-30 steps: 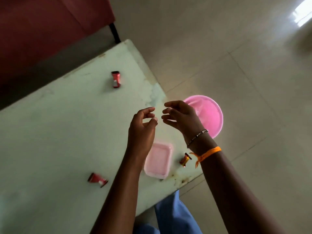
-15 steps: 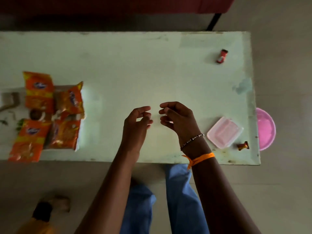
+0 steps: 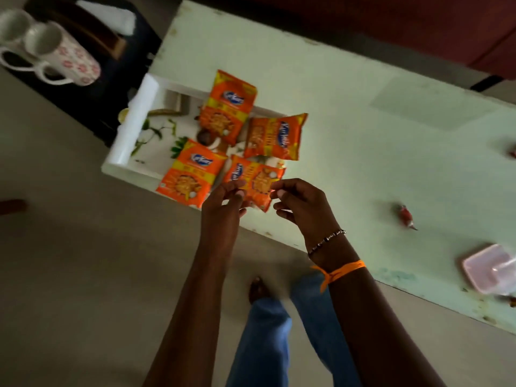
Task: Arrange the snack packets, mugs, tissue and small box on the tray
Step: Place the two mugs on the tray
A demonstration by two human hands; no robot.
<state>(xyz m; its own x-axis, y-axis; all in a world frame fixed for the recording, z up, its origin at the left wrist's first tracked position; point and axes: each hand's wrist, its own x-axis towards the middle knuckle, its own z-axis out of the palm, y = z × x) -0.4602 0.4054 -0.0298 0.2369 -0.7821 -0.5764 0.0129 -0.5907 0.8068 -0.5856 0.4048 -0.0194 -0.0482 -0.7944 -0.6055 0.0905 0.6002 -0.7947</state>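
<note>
Left hand (image 3: 223,203): fingers curled, thumb and fingertips loosely pinched, overlapping the near edge of the nearest snack packet (image 3: 255,181); whether it actually grips the packet cannot be told. Right hand (image 3: 303,203): fingers half curled at that packet's right corner, holding nothing visible. Three further orange packets (image 3: 229,107) (image 3: 275,136) (image 3: 188,173) lie beside it, all four on the white tray (image 3: 134,127), which sits at the left end of the pale green table (image 3: 349,113). Two mugs (image 3: 53,48) stand side by side on a dark stand (image 3: 117,71) beyond the tray. A pink lidded box (image 3: 487,268) and a small red wrapper (image 3: 406,216) lie on the table, well apart from the tray.
</note>
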